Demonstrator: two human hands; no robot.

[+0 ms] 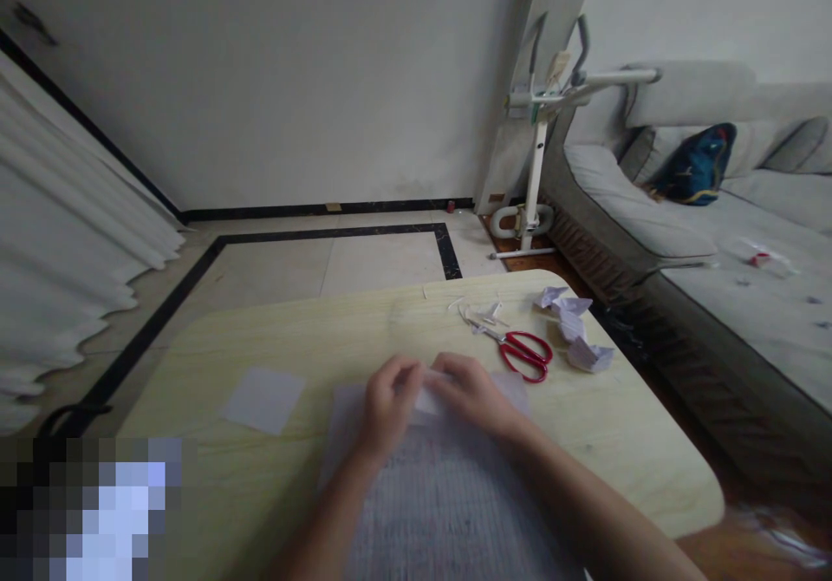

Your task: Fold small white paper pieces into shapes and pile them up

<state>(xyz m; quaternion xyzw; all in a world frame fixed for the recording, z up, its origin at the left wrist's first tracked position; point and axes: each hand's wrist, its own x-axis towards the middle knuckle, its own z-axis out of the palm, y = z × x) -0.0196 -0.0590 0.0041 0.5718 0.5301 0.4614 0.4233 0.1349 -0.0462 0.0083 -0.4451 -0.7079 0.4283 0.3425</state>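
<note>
Both hands are close together over the near middle of a pale wooden table (214,338). My left hand (392,399) has its fingers pinched on the left part of a small piece of white paper (425,403). From the right, my right hand (471,390) grips the same piece, fingers curled and partly hiding it. Beneath them lies a large sheet of paper with writing (442,494). Red-handled scissors (526,357) rest just beyond my right hand. A separate square of paper (265,399) lies flat to the left.
Folded paper pieces (573,328) sit near the table's right edge. Thin paper scraps (484,312) lie by the scissor blades. Right of the table is a grey sofa (650,208), with a white exercise machine (538,165) behind. A white curtain (71,208) hangs at left.
</note>
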